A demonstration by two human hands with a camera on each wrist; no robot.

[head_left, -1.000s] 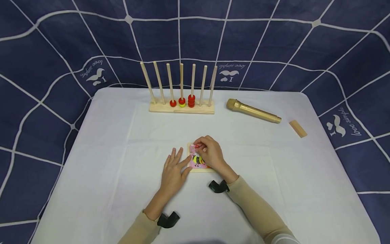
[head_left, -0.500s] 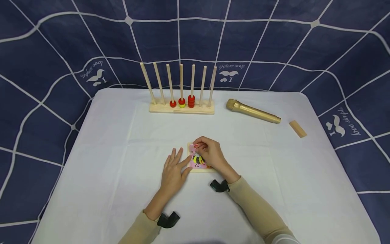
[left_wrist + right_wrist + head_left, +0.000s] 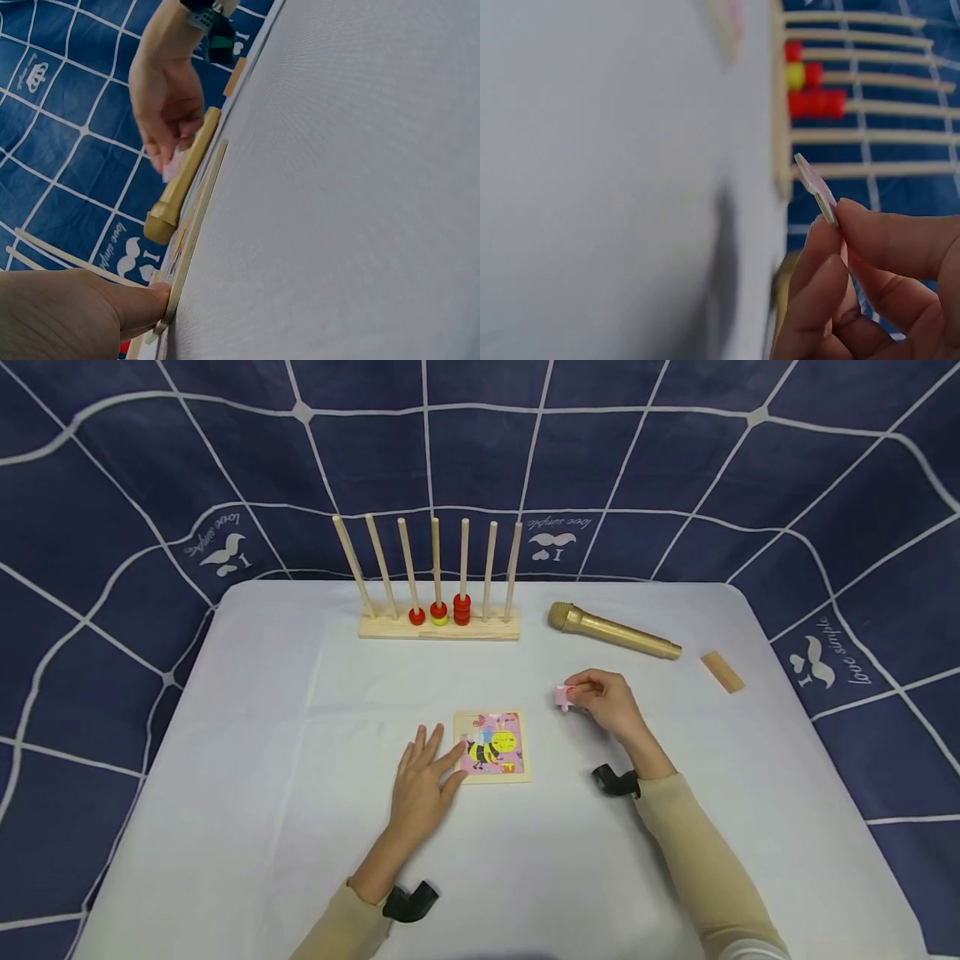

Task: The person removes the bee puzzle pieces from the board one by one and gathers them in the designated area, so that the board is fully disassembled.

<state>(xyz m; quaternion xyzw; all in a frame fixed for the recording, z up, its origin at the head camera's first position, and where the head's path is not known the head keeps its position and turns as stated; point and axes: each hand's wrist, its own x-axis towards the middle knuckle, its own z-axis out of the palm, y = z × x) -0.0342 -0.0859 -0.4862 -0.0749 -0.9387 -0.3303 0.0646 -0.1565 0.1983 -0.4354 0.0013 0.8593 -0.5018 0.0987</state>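
A small square jigsaw puzzle [image 3: 504, 745] with a bee picture lies in a pale wooden frame [image 3: 491, 779] at mid-table. My left hand [image 3: 422, 787] rests at its left side, fingers spread, with thumb and index finger at the frame's edge. To the right of the puzzle, my right hand [image 3: 611, 703] pinches a pink puzzle piece [image 3: 563, 697] between thumb and fingers. In the right wrist view the thin piece [image 3: 815, 187] is seen nearly edge-on, held over the white cloth. A gap shows near the puzzle's upper left part.
At the back stands a wooden peg rack [image 3: 438, 628] with upright rods and several red and yellow beads [image 3: 462, 610]. A gold microphone [image 3: 615, 631] lies right of it, beyond my right hand. Farther right is a flat wooden block [image 3: 723, 672]. A dark blue patterned cloth hangs behind.
My right hand has lifted from the puzzle and moved right, carrying the pink puzzle piece out of the frame. The bee picture is now uncovered. My left hand has stayed in place.
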